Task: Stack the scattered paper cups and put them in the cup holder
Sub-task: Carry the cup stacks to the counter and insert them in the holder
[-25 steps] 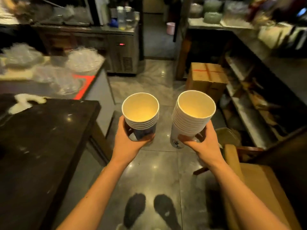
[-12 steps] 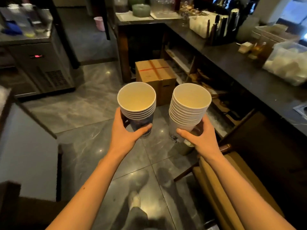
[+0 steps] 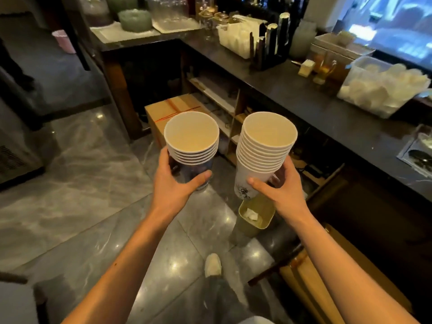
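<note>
Hands grasp nested stacks of smooth round-rimmed paper cups: left hand (image 3: 174, 185) the shorter stack (image 3: 191, 141), right hand (image 3: 278, 190) the taller stack (image 3: 264, 146).

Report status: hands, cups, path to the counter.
Left hand grips shorter cup stack. Right hand grips taller stack. Stacks apart, unmerged. Small bin on floor ahead.

the dark counter (image 3: 315, 106) runs along the right. on it, a clear tub (image 3: 383, 90) of white lids sits right of a black cup holder (image 3: 268, 54); a white bin (image 3: 236, 40) stands just left of that holder. on the grey floor (image 3: 93, 183), a cardboard box (image 3: 161, 113) and small bin (image 3: 254, 218) sit below the counter.
</note>
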`<state>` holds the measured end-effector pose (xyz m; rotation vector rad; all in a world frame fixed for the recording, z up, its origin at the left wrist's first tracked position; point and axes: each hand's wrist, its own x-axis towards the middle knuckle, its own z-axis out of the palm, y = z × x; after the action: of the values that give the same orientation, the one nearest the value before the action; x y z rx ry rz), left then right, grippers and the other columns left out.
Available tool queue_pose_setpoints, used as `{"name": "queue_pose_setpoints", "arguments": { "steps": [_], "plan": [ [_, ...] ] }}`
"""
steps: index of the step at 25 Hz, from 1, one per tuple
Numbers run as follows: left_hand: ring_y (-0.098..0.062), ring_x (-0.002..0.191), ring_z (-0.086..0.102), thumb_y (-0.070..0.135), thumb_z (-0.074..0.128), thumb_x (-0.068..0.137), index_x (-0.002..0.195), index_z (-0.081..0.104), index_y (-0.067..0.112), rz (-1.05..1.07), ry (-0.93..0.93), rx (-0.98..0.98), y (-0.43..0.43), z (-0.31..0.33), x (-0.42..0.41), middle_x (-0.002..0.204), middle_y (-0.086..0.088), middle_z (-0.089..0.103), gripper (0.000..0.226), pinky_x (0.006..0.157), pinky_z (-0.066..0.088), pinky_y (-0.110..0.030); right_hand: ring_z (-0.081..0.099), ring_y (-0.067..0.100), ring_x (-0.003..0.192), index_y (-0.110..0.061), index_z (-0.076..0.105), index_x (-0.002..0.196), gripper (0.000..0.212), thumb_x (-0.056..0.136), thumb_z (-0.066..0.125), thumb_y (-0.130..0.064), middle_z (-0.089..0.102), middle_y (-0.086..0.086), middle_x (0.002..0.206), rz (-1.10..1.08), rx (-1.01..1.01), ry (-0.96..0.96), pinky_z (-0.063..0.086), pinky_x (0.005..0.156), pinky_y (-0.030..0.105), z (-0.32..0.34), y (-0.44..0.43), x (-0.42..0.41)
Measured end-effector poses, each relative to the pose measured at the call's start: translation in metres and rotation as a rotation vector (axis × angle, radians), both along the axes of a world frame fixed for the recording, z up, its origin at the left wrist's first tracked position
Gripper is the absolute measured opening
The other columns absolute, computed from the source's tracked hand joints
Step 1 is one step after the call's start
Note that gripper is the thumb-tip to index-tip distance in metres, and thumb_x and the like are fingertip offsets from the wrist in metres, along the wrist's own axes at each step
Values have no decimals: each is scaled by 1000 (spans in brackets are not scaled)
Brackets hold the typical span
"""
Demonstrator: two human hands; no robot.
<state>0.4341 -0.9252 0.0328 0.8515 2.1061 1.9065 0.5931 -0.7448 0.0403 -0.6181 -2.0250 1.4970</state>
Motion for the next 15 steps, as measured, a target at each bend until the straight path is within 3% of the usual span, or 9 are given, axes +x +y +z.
{"name": "queue_pose_setpoints", "arguments": {
  "steps": [2,5,7,9,12,15],
  "plan": [
    [0,127,49,36,87,61,137,39,30,-15,9,-7,34,-6,-40,135,18,52,90,107,43,-27,54,2,124,-26,42,141,90,64,88,-39,58,-14,134,-36,-8,4,44,106,40,-6,28,-35],
    [-10,132,47,34,88,61,145,35,24,-42,17,-36,91,-11,-95,142,8,50,99,110,41,-33,54,-2,121,-25,42,141,88,64,84,-34,57,-14,133,-90,-27,26,47,101,28,-12,74,-85],
    [-8,132,45,38,87,60,145,35,26,-81,27,-36,135,-4,-134,142,12,49,101,109,40,-29,54,-2,121,-26,43,140,84,66,83,-29,57,-13,133,-133,-20,46,48,97,22,-9,112,-119],
    [0,129,46,40,86,58,143,36,30,-135,29,-33,175,7,-169,137,21,49,99,105,40,-21,54,1,122,-25,43,140,85,66,84,-29,56,-11,135,-170,-12,50,47,101,28,-2,145,-148],
    [0,129,46,40,87,61,141,36,33,-203,60,-10,231,23,-219,138,20,49,95,104,42,-20,53,6,125,-26,43,140,89,62,84,-41,57,-11,135,-236,-1,52,46,105,42,9,193,-186],
    [14,121,46,38,85,61,132,34,46,-261,68,19,282,30,-260,129,30,48,88,96,43,-9,54,9,124,-29,43,139,92,59,85,-47,58,-11,134,-282,-6,24,46,105,48,13,236,-221]
  ]
}}
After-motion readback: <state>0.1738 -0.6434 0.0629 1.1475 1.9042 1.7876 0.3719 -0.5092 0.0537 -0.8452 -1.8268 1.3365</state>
